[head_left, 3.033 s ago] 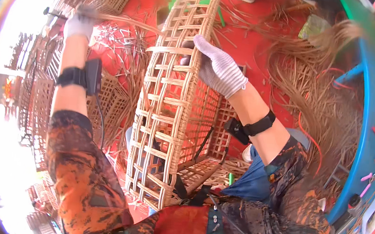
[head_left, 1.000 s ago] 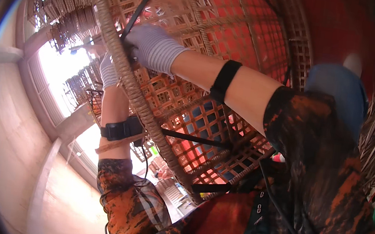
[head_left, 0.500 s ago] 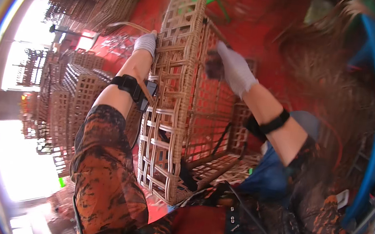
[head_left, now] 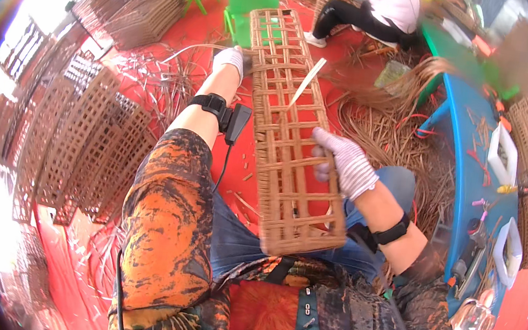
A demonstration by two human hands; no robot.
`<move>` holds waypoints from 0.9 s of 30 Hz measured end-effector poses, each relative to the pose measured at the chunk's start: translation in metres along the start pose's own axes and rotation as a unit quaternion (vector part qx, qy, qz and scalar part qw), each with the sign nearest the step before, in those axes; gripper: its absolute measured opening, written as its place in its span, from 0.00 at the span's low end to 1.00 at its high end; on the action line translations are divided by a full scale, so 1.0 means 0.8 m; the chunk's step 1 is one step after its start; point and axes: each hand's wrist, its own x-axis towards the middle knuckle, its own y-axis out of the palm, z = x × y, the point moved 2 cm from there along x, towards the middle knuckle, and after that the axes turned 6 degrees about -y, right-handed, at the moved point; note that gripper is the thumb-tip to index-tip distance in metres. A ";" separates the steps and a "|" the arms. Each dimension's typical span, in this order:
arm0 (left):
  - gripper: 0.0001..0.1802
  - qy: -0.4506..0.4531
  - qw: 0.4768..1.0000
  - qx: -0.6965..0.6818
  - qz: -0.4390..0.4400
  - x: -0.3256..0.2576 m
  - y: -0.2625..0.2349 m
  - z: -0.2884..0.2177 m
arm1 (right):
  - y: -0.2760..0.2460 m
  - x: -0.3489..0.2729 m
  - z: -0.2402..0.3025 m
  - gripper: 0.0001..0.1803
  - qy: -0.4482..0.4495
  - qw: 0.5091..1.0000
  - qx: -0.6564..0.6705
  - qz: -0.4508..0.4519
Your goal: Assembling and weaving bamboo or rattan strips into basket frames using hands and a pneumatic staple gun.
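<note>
A brown woven wicker basket [head_left: 275, 161] stands in front of my lap, its long, narrow lattice side facing up at me. My left hand [head_left: 230, 63], in a pale striped glove, grips its far left edge; the fingers are partly hidden. A thin brown strip [head_left: 189, 47] runs out leftward from beside that hand. On the right edge, my right hand [head_left: 347, 162], gloved alike, is closed with its fingers hooked over the rim. One pale flat strip [head_left: 307, 83] sticks up out of the lattice between the hands.
Loose brown strips [head_left: 386, 137] lie heaped on the red floor at right, beside a blue table [head_left: 454, 149] with tools. Woven panels [head_left: 82, 143] stand at left. Small green chairs [head_left: 250, 5] and a crouching person [head_left: 374, 20] are beyond the basket.
The basket has turned, so its open inside no longer shows and the lattice side faces me. My right hand has come down and back onto its right edge. My left stays at the left edge.
</note>
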 end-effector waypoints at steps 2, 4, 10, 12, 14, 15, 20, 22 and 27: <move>0.27 -0.013 1.000 -0.018 0.022 -0.014 -0.041 0.021 | -0.002 -0.005 0.020 0.18 -0.015 0.998 -0.050 0.017; 0.22 0.013 0.990 -0.131 0.043 -0.045 -0.071 0.050 | -0.001 -0.009 0.036 0.15 0.001 0.997 -0.058 0.051; 0.14 0.042 0.925 -0.369 0.085 -0.141 -0.112 0.133 | 0.013 -0.007 0.026 0.14 0.065 0.979 -0.173 0.086; 0.13 0.119 0.928 -0.354 0.020 -0.152 -0.118 0.136 | 0.016 -0.006 0.026 0.16 0.043 0.964 -0.248 0.087; 0.12 0.181 0.913 -0.365 -0.016 -0.152 -0.117 0.127 | 0.017 -0.002 0.032 0.19 0.042 0.943 -0.315 0.102; 0.11 0.190 0.894 -0.406 0.020 -0.149 -0.112 0.120 | 0.018 0.003 0.037 0.20 0.032 0.928 -0.351 0.120; 0.12 0.208 0.793 -0.554 0.145 -0.132 -0.103 0.101 | 0.049 0.089 0.062 0.22 -0.101 0.901 -0.408 0.108; 0.14 0.180 0.694 -0.653 0.242 -0.128 -0.103 0.100 | 0.070 0.139 0.070 0.24 -0.090 0.916 -0.388 0.037; 0.17 0.167 0.616 -0.680 0.362 -0.131 -0.101 0.095 | 0.125 0.244 0.063 0.36 -0.148 0.782 -0.605 0.026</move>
